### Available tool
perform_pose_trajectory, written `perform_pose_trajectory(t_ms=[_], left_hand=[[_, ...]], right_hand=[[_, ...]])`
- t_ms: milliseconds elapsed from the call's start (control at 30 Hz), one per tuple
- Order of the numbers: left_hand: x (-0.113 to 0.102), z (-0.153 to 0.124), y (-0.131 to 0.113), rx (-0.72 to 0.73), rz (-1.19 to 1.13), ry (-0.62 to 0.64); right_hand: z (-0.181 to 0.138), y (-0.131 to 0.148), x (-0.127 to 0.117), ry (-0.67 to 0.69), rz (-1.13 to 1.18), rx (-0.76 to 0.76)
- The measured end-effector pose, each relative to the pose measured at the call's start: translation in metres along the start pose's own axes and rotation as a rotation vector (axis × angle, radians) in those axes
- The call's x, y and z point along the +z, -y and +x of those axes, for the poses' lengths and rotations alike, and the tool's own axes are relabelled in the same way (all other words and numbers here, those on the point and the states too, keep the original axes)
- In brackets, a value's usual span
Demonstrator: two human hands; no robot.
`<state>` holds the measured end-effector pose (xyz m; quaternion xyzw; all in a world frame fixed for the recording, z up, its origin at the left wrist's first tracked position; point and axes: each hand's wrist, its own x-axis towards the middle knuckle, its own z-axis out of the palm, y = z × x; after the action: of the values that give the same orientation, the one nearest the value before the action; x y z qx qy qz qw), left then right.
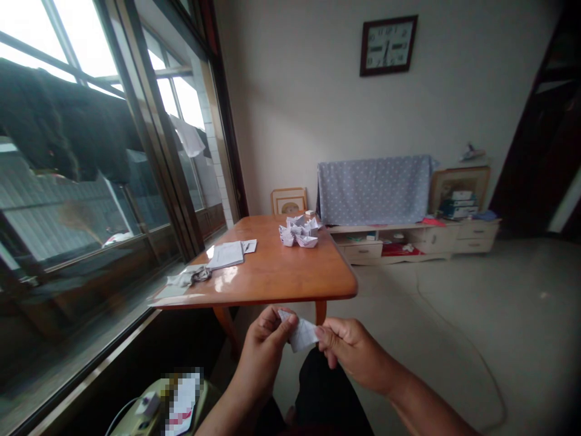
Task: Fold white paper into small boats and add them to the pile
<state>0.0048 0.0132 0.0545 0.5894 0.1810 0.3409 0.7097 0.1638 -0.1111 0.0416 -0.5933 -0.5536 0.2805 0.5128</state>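
A small folded piece of white paper (303, 335) with faint lines is held between my two hands, above my lap and just in front of the table edge. My left hand (271, 332) pinches its left side, thumb on top. At its right corner, the thumb and fingers of my right hand (341, 340) are closed on it. Several folded paper boats (298, 232) stand in a cluster at the far right of the wooden table (272, 275). Stacked paper sheets (227, 254) lie on the table's left part.
A crumpled grey cloth (190, 276) lies at the table's near left corner. Low on the left, a green stool (145, 418) bears a white charger and a blurred-out item. A white cabinet (436, 239) with a cloth-covered television (374, 191) stands by the wall. A cable runs along the floor at right.
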Motion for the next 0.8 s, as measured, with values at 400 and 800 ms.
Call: perform_pose_trajectory(t_ms=[400, 800], left_hand=[[-0.007, 0.001, 0.008, -0.018, 0.016, -0.054], [-0.006, -0.003, 0.004, -0.05, 0.124, 0.06]], right_hand=[[0.002, -0.011, 0.001, -0.183, 0.116, -0.011], [0.006, -0.008, 0.011, -0.072, 0.092, -0.051]])
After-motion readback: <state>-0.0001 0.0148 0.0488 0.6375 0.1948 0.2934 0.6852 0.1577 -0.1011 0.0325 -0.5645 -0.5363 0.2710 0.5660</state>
